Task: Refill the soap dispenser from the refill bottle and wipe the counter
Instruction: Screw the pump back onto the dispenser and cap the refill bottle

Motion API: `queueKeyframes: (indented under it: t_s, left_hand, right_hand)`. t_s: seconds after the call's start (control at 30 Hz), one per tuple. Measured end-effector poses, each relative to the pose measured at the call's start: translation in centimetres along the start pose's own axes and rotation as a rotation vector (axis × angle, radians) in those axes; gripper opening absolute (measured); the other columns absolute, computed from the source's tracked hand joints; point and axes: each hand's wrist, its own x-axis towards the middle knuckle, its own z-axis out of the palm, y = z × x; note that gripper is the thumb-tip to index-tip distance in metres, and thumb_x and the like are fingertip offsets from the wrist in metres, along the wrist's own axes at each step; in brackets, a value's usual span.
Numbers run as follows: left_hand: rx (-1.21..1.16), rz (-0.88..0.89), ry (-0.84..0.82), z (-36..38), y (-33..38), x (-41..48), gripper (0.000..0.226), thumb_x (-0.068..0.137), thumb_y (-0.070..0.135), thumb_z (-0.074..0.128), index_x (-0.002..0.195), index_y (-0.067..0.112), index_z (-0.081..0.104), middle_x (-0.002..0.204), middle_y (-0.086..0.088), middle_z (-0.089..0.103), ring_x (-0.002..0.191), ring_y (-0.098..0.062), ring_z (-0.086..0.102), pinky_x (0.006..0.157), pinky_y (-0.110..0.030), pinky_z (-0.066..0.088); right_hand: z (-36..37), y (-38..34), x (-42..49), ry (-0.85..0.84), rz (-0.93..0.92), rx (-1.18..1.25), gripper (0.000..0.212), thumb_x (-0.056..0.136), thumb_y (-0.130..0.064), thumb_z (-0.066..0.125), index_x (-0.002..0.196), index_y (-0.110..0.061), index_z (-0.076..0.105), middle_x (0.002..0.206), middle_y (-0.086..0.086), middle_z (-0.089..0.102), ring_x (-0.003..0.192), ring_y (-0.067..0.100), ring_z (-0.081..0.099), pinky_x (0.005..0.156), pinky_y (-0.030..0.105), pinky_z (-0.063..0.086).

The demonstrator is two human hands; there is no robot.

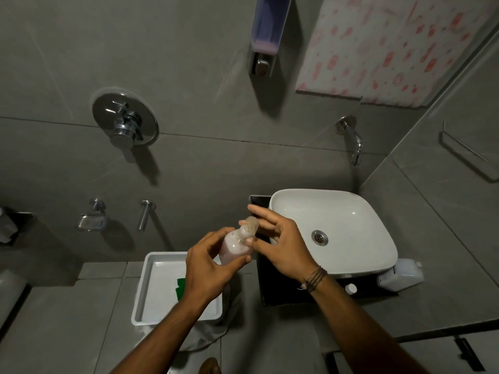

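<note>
2 hands, left hand (209,268) and right hand (280,245), grip 1 soap dispenser (235,248).

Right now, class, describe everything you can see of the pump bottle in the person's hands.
The pump bottle is small, clear plastic, holding pinkish liquid well up its body. It is held in the air, tilted, between the white tray and the basin. The left hand wraps its body; the right hand pinches its neck below the translucent pump head, which is still on.
</note>
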Motion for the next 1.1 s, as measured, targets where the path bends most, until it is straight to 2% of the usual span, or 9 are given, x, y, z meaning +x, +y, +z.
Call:
queueKeyframes:
  t_s: [0.17,0.27,0.4,0.5,0.63,0.77,0.87,1.0,1.1]
  left_hand:
    - [-0.007,-0.007,-0.032,0.2,-0.1,-0.2,0.065,0.071,0.026,0.097,0.129,0.020,0.071,0.121,0.002,0.074,0.112,-0.019,0.072,0.092,-0.033,0.064]
    - [-0.016,-0.006,-0.034,0.2,-0.2,-0.2,0.065,0.070,0.029,0.097,0.130,0.021,0.070,0.122,0.003,0.075,0.113,-0.020,0.072,0.093,-0.035,0.064]
    - [0.009,0.008,-0.057,0.3,-0.3,0.0,0.066,0.070,0.030,0.098,0.129,0.022,0.071,0.121,0.005,0.075,0.112,-0.019,0.072,0.092,-0.037,0.064]
    - [-0.030,0.007,-0.076,0.6,-0.2,-0.1,0.064,0.071,0.040,0.094,0.129,0.024,0.071,0.120,0.006,0.076,0.112,-0.021,0.073,0.091,-0.037,0.064]
    - [-0.018,0.009,-0.091,0.5,-0.6,0.1,0.064,0.070,0.032,0.098,0.128,0.027,0.071,0.120,0.010,0.075,0.113,-0.018,0.073,0.092,-0.037,0.064]
    - [-0.015,0.010,-0.128,0.5,-1.0,0.3,0.066,0.069,0.034,0.098,0.129,0.027,0.071,0.121,0.009,0.076,0.114,-0.019,0.073,0.092,-0.040,0.064]
    - [-0.020,0.006,-0.138,0.8,-1.2,0.4,0.067,0.068,0.035,0.098,0.129,0.028,0.071,0.121,0.009,0.076,0.114,-0.019,0.073,0.092,-0.041,0.064]
    - [-0.015,-0.002,-0.153,1.1,-1.6,0.9,0.067,0.067,0.029,0.100,0.127,0.027,0.072,0.120,0.007,0.076,0.114,-0.021,0.073,0.093,-0.042,0.064]
    - [-0.007,-0.002,-0.170,1.3,-1.9,1.0,0.066,0.067,0.026,0.100,0.126,0.025,0.072,0.120,0.006,0.076,0.114,-0.021,0.073,0.094,-0.042,0.063]
  right_hand:
    - [0.5,0.1,-0.2,0.132,-0.051,-0.072,0.077,0.066,-0.038,0.093,0.133,-0.041,0.055,0.112,-0.018,0.072,0.112,-0.004,0.064,0.095,0.019,0.053]
    - [0.3,0.3,-0.3,0.026,-0.071,-0.010,0.080,0.074,-0.024,0.089,0.142,-0.034,0.049,0.125,-0.019,0.070,0.121,0.002,0.063,0.106,0.027,0.052]
    - [0.7,0.1,-0.3,0.157,-0.099,-0.057,0.071,0.069,-0.033,0.090,0.130,-0.041,0.055,0.107,-0.018,0.072,0.107,0.003,0.068,0.097,0.028,0.059]
    - [0.0,0.2,-0.1,0.029,-0.100,-0.024,0.086,0.072,-0.027,0.090,0.144,-0.036,0.044,0.127,-0.018,0.067,0.123,0.002,0.061,0.102,0.020,0.053]
    - [-1.6,0.3,-0.4,-0.084,-0.121,0.013,0.073,0.084,-0.009,0.079,0.147,-0.028,0.048,0.138,-0.015,0.064,0.131,0.006,0.060,0.108,0.031,0.052]
    - [-2.8,0.0,-0.3,-0.096,-0.136,-0.104,0.056,0.088,-0.027,0.077,0.137,-0.045,0.057,0.132,-0.022,0.067,0.126,-0.002,0.061,0.107,0.030,0.053]
    - [-3.5,-0.3,0.1,-0.174,-0.125,-0.219,0.065,0.086,-0.042,0.076,0.143,-0.052,0.047,0.142,-0.027,0.058,0.134,-0.006,0.052,0.113,0.032,0.048]
    - [-4.7,-0.4,0.7,-0.258,-0.162,-0.248,0.062,0.089,-0.037,0.073,0.141,-0.057,0.046,0.152,-0.033,0.043,0.142,-0.010,0.038,0.116,0.019,0.039]
    - [-5.0,-0.5,1.1,-0.163,-0.190,-0.264,0.043,0.089,-0.037,0.074,0.131,-0.041,0.065,0.135,-0.027,0.063,0.124,-0.015,0.054,0.102,0.004,0.044]
